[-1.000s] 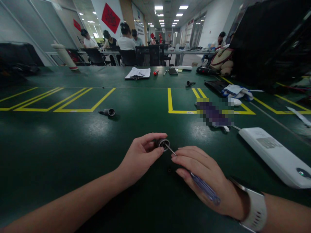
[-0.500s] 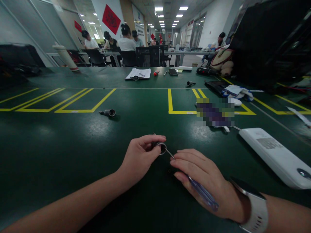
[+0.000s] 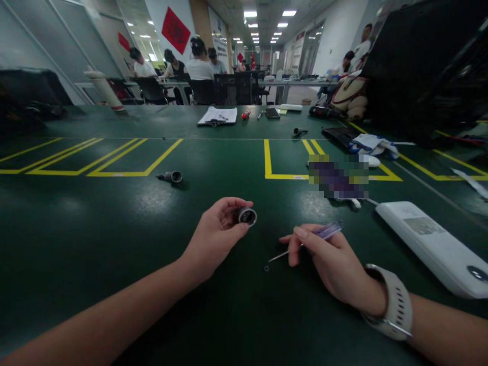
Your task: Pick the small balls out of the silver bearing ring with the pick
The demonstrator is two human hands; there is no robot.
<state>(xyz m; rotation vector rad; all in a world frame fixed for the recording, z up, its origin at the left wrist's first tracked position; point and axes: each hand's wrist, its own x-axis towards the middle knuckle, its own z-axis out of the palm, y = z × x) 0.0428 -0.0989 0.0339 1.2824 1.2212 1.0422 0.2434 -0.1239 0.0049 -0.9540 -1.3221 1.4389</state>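
My left hand (image 3: 215,236) grips a dark round metal part (image 3: 247,216), its open rim facing me and some parts visible inside. My right hand (image 3: 328,259) is closed around a screwdriver (image 3: 328,231) with a see-through purple handle. The thin shaft points down and left, its tip just above a tiny black ring (image 3: 266,268) on the green table (image 3: 160,305). A gap separates the screwdriver from the metal part. Another dark metal part with a round opening (image 3: 175,177) lies farther off to the left.
A white power bank (image 3: 430,244) lies at the right, near a blurred-out object (image 3: 335,178) with a cable. Farther back are a clipboard with papers (image 3: 218,116), a similar metal part (image 3: 299,131) and a cloth (image 3: 371,145). People sit at tables beyond.
The screwdriver has come out of the metal part and turned in my right hand, its handle now up. My left hand has risen slightly with the part. The tiny ring is now uncovered.
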